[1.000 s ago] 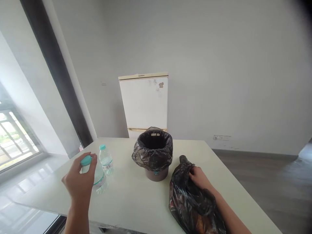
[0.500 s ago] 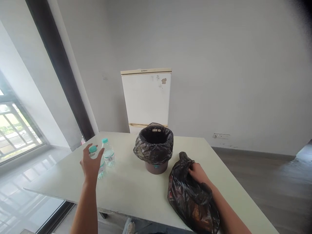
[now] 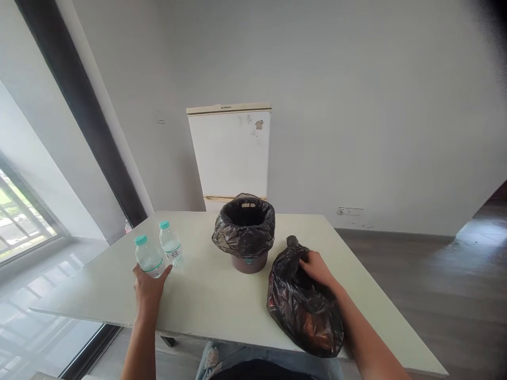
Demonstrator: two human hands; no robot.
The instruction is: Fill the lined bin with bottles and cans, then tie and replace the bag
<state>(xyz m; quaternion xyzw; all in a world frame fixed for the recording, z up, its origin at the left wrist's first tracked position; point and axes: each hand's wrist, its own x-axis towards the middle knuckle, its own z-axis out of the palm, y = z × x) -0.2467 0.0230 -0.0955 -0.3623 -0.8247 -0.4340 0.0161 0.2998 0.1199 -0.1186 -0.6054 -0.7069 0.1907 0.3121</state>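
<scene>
My left hand (image 3: 149, 285) is around the lower part of a clear plastic bottle (image 3: 148, 256) with a turquoise cap. Its thumb and fingers are spread on either side; the thumb looks slightly off the bottle. The bottle's base is partly hidden by this hand. A second similar bottle (image 3: 171, 245) stands just behind to the right. My right hand (image 3: 317, 268) is closed on the gathered upper part of a filled black garbage bag (image 3: 303, 311), which rests on the table. Between the hands, farther back, stands a brown trash bin (image 3: 249, 265) lined with an open black bag (image 3: 247, 237).
The pale table (image 3: 209, 301) reaches to its front edge near my legs. Behind it stands a white refrigerator (image 3: 232, 153) against the grey wall (image 3: 336, 105). A window (image 3: 24, 216) is at left, and dark flooring (image 3: 404, 269) at right.
My left hand has dropped from the near bottle's cap to around its lower part. My right hand stays on the garbage bag. The whole view has shifted slightly.
</scene>
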